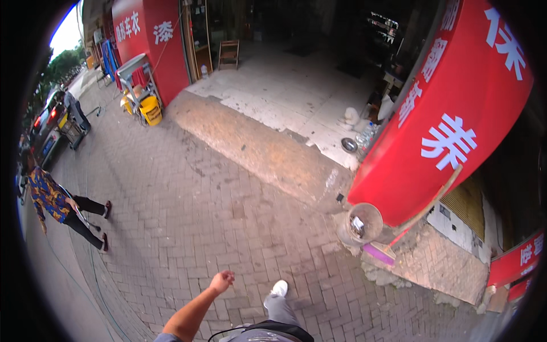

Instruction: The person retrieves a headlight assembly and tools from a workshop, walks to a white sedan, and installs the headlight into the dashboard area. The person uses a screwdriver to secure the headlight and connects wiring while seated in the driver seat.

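My left hand [222, 280] swings low over the brick pavement [188, 228], its fingers loosely curled and apart, with nothing visible in it. Beyond it to the right is my foot in a white shoe [279, 288]. A little farther right stand a grey bucket [367, 219] with something inside and a broom [380, 253] with a purple head, its long handle leaning on a red sign wall [439, 102]. My right hand is out of view.
A worn concrete ramp [245, 148] leads into a dark tiled shopfront [285, 91]. Yellow buckets [149, 110] stand by another red wall. At left a person in a patterned shirt [48, 194] holds a long tool; another person [77, 111] stands by a car [48, 128]. Hoses lie along the pavement.
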Demonstrator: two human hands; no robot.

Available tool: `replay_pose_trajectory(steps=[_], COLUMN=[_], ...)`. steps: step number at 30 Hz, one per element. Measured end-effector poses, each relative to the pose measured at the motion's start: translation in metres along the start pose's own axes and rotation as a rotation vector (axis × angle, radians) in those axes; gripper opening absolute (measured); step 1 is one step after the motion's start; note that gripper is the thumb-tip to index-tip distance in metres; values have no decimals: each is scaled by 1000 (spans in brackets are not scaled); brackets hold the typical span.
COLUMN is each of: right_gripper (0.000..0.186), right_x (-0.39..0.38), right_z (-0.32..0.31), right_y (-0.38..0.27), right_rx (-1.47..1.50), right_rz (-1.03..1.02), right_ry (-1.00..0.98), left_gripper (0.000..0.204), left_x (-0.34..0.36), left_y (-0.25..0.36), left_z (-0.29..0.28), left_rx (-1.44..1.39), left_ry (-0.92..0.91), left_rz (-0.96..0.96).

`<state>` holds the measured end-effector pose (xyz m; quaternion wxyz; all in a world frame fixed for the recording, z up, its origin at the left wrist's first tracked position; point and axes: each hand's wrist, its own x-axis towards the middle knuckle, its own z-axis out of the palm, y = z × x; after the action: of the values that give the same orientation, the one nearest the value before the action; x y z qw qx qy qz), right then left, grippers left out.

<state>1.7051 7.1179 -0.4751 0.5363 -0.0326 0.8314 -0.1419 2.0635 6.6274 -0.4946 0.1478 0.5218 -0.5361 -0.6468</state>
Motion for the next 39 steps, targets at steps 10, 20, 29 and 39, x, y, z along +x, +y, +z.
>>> replay_pose_trajectory(steps=[10, 20, 29, 39], right_gripper=[30, 27, 29, 33], right_x=[187, 346, 486, 583], right_z=[-231, -188, -297, -413], right_y=[-683, -1026, -1372, -1972], right_rx=[73, -196, -230, -215], right_rz=[-436, -425, -75, -634], right_ry=[166, -99, -95, -151], left_gripper=[29, 28, 27, 41], left_x=[139, 653, 1082, 1238], left_y=[111, 407, 777, 891], left_z=[-111, -223, -358, -321], left_rx=[145, 51, -171, 7], left_ry=[10, -33, 642, 14], left_rz=[-821, -519, 61, -667])
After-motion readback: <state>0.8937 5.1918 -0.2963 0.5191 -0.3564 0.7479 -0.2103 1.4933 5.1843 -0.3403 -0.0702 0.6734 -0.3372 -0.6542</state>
